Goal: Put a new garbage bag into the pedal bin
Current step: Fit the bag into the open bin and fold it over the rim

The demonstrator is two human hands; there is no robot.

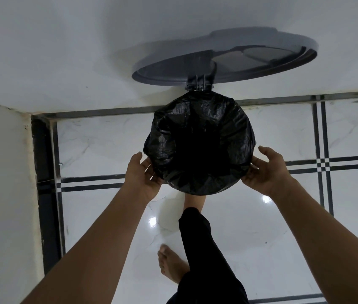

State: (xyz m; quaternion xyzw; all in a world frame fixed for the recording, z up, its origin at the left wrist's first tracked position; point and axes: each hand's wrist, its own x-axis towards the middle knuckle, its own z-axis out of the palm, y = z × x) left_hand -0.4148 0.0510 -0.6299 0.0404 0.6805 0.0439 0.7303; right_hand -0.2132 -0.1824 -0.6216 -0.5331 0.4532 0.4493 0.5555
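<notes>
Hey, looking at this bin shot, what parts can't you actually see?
Head view only:
- Bin body and rim: covered by the black bag.
- Pedal: hidden under the bag; one foot reaches beneath it.
- Left hand and right hand fingertips: behind the bag's edge.
- Lid top: faces away.

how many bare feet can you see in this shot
2. One foot stands flat on the tiled floor near the bottom centre. The other foot reaches under the front of the black garbage bag, mostly hidden, apparently on the pedal.
</notes>
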